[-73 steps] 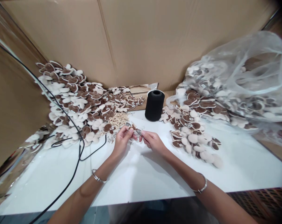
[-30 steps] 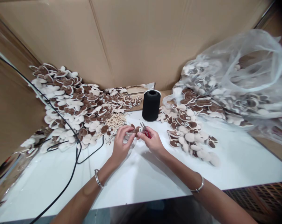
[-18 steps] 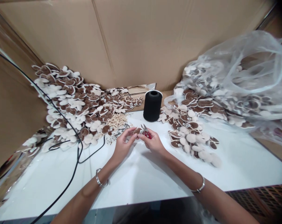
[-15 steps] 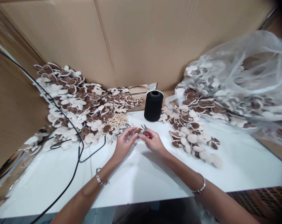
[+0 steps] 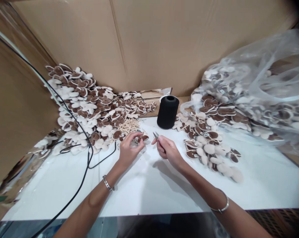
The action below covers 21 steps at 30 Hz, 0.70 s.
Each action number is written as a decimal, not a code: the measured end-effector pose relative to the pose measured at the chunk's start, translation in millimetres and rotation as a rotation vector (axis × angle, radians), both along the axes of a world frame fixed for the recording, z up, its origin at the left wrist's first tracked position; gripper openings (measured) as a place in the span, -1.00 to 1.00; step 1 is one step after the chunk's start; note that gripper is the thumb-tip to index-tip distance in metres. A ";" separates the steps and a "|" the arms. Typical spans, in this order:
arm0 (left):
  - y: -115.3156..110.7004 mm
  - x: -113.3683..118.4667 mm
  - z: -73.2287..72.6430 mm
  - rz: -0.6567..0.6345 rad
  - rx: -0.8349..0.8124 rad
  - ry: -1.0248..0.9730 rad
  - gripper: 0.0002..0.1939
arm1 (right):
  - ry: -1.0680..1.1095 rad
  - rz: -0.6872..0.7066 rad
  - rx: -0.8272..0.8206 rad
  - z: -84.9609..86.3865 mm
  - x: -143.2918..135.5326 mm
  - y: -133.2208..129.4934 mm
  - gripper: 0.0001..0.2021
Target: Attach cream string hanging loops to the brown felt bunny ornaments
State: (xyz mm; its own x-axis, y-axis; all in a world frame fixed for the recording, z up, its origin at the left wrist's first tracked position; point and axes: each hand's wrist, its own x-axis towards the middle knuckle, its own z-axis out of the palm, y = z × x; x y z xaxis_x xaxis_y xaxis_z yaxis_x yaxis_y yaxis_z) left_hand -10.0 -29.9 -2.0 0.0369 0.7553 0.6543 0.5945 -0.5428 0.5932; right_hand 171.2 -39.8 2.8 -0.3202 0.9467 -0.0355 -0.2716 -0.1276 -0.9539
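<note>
My left hand [image 5: 129, 148] is over the white table with its thumb and forefinger apart in a curve. A small brown plush piece with a pale edge [image 5: 143, 138] sits right at these fingertips; whether they still touch it is hard to see. My right hand [image 5: 169, 149] is closed around small snips [image 5: 156, 135]. Their metal blades point up and left, and the red handles seen earlier are now mostly hidden in the palm. Beyond the left fingers is a heap of short cream-coloured bits [image 5: 129, 125].
A black thread cone [image 5: 168, 112] stands upright behind my hands. Brown and white plush pieces are piled at the left [image 5: 90, 105] and spread at the right [image 5: 208, 142]. A clear plastic bag [image 5: 263, 86] holds more. A black cable [image 5: 86, 168] crosses the left side.
My hands have moved apart. The left has shifted left with the plush piece near its fingertips and its fingers have loosened; the right has drawn away with the snips. The view has turned slightly left.
</note>
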 end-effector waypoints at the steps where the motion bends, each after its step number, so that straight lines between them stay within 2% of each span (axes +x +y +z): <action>1: 0.1 0.1 -0.1 -0.003 0.002 0.008 -0.79 | -0.007 0.045 -0.003 -1.3 -0.8 -1.1 -0.60; 6: -2.0 3.7 0.2 -0.023 0.001 0.038 -0.82 | -0.051 0.177 -0.041 -7.4 -7.3 -7.3 -0.61; 21: -4.1 7.5 -2.2 -0.071 0.044 0.048 -0.78 | -0.035 0.242 -0.091 -12.2 -5.3 -4.9 -0.62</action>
